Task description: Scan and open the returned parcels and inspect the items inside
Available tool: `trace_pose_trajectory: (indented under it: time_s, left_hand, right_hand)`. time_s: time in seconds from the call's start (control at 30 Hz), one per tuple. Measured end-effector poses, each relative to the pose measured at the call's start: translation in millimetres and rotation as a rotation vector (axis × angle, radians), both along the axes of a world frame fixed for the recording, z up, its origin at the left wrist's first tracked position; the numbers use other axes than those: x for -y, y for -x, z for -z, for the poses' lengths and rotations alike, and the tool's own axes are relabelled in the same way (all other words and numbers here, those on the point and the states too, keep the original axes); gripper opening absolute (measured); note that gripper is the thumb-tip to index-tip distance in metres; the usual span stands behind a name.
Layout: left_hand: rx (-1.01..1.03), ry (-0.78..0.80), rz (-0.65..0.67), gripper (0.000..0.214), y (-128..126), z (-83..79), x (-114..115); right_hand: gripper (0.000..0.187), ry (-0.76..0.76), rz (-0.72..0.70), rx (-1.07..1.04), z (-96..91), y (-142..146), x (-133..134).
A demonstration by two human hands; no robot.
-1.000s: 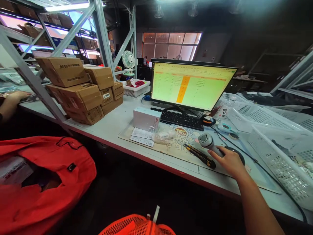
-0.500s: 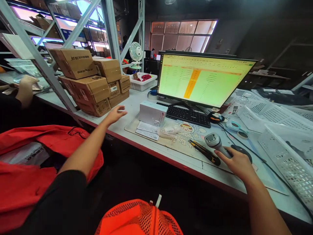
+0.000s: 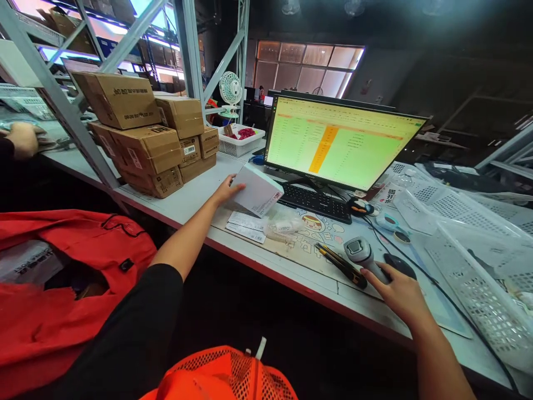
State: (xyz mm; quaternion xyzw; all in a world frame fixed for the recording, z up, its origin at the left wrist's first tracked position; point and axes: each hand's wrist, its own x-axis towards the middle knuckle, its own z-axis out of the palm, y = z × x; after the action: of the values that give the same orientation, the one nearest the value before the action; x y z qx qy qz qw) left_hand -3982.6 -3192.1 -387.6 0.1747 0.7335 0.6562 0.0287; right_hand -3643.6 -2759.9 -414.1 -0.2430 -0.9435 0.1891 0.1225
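My left hand (image 3: 227,191) grips the left end of a white box (image 3: 257,191), which is tilted above the desk mat. Printed paper slips (image 3: 246,226) and a crumpled clear plastic bag (image 3: 285,224) lie just below the box. On the right, my right hand (image 3: 395,286) is closed around the handle of a grey barcode scanner (image 3: 361,251), its head pointing toward the monitor. A black and yellow utility knife (image 3: 341,265) rests beside the scanner, and a black mouse (image 3: 400,266) sits behind my right hand.
Stacked brown cartons (image 3: 141,147) stand at the left by a metal rack post. A monitor (image 3: 341,141) and black keyboard (image 3: 318,203) occupy the back. White plastic baskets (image 3: 470,278) crowd the right side, with a cable running past. Another person's hand (image 3: 23,139) is at far left.
My left hand has moved right and taken hold of the white box, which now tilts. The right hand keeps its grip on the scanner. The view has shifted slightly.
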Motion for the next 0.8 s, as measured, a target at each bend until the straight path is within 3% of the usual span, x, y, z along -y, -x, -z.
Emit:
trace_pose_trajectory:
  time_s: [0.13, 0.23, 0.33, 0.43, 0.53, 0.7, 0.8]
  left_hand:
    - [-0.270, 0.037, -0.083, 0.094, -10, -53.8, 6]
    - [-0.293, 0.142, 0.057, 0.087, -23, -97.5, 17]
    - [-0.255, 0.262, 0.225, 0.072, -38, -129.8, 26]
    - [-0.298, 0.263, 0.156, 0.055, -57, -150.7, 26]
    - [-0.301, 0.280, 0.083, 0.051, -84, -168.8, 18]
    - [-0.345, 0.616, 0.342, 0.067, -115, -192.2, 6]
    - [-0.418, 0.625, 0.360, 0.070, -118, -193.4, 6]
  right_hand:
    - [0.076, 0.001, -0.010, -0.012, -2.3, 3, 4]
    - [0.074, 0.000, -0.020, -0.011, -0.3, 4, 2]
    - [0.074, -0.027, -0.019, -0.013, 4.4, 4, -2]
    - [0.078, -0.052, -0.010, -0.036, 9.4, 4, -7]
    - [0.086, -0.066, 0.003, -0.018, 11.7, 2, -8]
    - [0.082, -0.071, 0.006, 0.009, 11.4, -1, -9]
    - [0.077, -0.077, 0.008, -0.003, 16.2, 3, -17]
